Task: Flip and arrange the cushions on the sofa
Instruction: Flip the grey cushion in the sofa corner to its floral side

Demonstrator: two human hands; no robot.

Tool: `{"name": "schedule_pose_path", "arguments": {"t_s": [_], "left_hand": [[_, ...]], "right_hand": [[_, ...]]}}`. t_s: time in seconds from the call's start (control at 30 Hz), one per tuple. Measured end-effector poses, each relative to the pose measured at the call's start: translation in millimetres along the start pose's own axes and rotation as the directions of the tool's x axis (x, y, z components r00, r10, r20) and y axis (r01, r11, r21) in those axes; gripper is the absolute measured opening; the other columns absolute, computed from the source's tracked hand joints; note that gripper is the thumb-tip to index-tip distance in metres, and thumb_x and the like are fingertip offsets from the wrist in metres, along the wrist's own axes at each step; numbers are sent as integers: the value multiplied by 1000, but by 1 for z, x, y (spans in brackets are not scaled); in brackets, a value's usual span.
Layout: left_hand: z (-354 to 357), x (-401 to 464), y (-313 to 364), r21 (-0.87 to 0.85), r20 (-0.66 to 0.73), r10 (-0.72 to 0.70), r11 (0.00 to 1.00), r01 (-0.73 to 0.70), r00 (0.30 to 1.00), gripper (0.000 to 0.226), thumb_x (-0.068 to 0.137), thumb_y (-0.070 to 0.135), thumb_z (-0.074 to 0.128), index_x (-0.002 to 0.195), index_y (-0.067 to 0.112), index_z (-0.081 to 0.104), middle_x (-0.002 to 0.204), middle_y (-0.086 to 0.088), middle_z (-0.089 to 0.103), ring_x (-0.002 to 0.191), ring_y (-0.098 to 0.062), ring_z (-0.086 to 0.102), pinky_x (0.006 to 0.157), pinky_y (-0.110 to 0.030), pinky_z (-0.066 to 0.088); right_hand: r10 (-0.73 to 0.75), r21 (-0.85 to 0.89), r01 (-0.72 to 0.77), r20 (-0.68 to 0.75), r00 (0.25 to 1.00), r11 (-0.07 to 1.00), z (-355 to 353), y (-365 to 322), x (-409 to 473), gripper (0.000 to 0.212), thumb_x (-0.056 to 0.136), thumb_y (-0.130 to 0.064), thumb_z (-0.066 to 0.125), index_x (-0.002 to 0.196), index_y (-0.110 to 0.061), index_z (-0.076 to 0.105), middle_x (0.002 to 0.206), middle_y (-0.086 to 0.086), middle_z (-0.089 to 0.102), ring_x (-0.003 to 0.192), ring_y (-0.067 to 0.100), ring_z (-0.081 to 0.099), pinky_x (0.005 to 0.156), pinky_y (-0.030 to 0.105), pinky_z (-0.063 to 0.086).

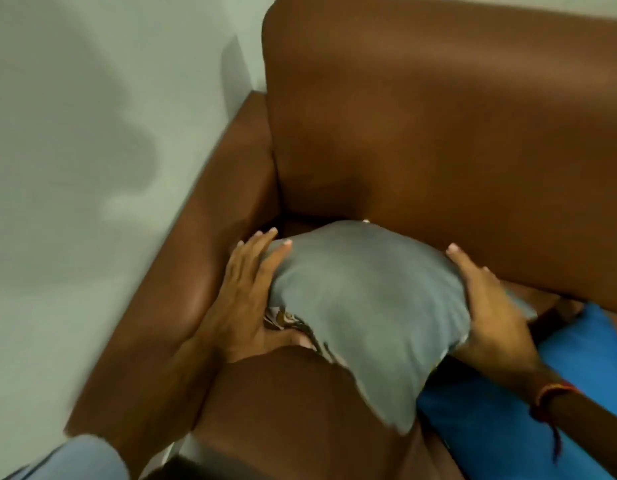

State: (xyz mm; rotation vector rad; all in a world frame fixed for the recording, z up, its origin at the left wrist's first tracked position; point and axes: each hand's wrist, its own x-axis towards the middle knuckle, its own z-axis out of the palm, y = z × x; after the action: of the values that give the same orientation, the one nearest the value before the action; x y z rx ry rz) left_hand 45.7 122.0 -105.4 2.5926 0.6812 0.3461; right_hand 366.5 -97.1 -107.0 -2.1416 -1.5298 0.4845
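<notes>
A grey cushion (362, 299) lies on the seat of the brown leather sofa (438, 140), in the corner by the left armrest. A patterned side shows along its lower left edge. My left hand (248, 299) presses flat against the cushion's left side, fingers spread over its top edge. My right hand (487, 306) grips the cushion's right side, thumb on top. A blue cushion (556, 393) lies to the right, partly under the grey one and my right forearm.
The brown armrest (203, 251) runs along a pale wall (92, 133) on the left. The sofa's backrest rises right behind the grey cushion. A thread bracelet sits on my right wrist (553, 400).
</notes>
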Motion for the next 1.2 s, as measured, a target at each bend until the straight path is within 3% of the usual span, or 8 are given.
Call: {"name": "schedule_pose_path", "arguments": {"t_s": [0.17, 0.3, 0.47, 0.67, 0.8, 0.93, 1.03, 1.2], "left_hand": [[-8, 38, -18, 63, 152, -328, 945, 322, 932, 85, 82, 66, 66, 151, 18, 53, 143, -17, 58, 145, -33, 47, 125, -49, 34], [-36, 89, -14, -136, -131, -314, 945, 297, 940, 87, 59, 85, 79, 137, 59, 51, 119, 40, 66, 110, 17, 64, 93, 0, 45], [-72, 124, -16, -337, -152, -334, 903, 269, 930, 89, 60, 88, 75, 132, 35, 63, 110, 24, 73, 103, -3, 74, 95, -31, 60], [-59, 145, -14, -230, -196, -324, 933, 278, 925, 85, 67, 91, 66, 132, 36, 58, 102, 24, 69, 86, 20, 63, 74, 5, 45], [-36, 142, -22, -139, -183, -309, 948, 287, 933, 72, 87, 78, 55, 130, 21, 62, 114, 0, 72, 103, -20, 68, 90, -42, 59], [-27, 133, -10, -63, -245, -305, 952, 299, 920, 63, 101, 63, 44, 136, 12, 60, 124, -13, 67, 115, -31, 61, 97, -51, 52], [-34, 127, 9, 4, -378, -266, 957, 289, 887, 54, 106, 47, 51, 141, 6, 57, 135, -19, 60, 125, -35, 56, 104, -56, 48], [-20, 114, 85, 245, -465, 81, 969, 41, 882, 46, 105, 34, 57, 139, 3, 53, 143, -23, 53, 137, -40, 48, 117, -65, 36]], "right_hand": [[155, -14, -156, -44, 987, 988, -37, 9, 57, 93, 60, -61, 91, 133, -11, 64, 125, 13, 74, 116, 36, 71, 99, 50, 56], [191, 214, -157, -149, 970, 964, -55, -3, 82, 72, 61, -89, 73, 91, -24, 75, 76, -6, 80, 64, 8, 74, 55, 28, 58], [175, 297, -138, -103, 979, 945, -72, -31, 111, 55, 64, -78, 79, 62, -25, 67, 58, 2, 75, 46, 28, 67, 36, 21, 40], [76, 205, -52, -110, 991, 977, -69, -24, 132, 69, 76, -81, 65, 62, -13, 65, 50, 5, 67, 37, 25, 59, 37, 27, 38], [94, 100, -83, -115, 989, 992, -56, -14, 126, 73, 76, -85, 57, 63, -13, 60, 50, 11, 61, 39, 30, 53, 47, 23, 32], [137, 36, -134, -117, 984, 990, -55, -8, 117, 67, 78, -90, 54, 86, -24, 66, 58, -3, 66, 46, 14, 62, 48, 24, 45], [108, -7, -111, -167, 980, 994, -64, 0, 106, 72, 83, -88, 56, 121, -28, 66, 99, -1, 81, 83, 17, 78, 76, 40, 64], [199, -2, -199, -76, 977, 980, -78, 21, 47, 103, 83, -83, 61, 165, -30, 28, 167, 3, 44, 148, 27, 46, 121, 49, 40]]}}
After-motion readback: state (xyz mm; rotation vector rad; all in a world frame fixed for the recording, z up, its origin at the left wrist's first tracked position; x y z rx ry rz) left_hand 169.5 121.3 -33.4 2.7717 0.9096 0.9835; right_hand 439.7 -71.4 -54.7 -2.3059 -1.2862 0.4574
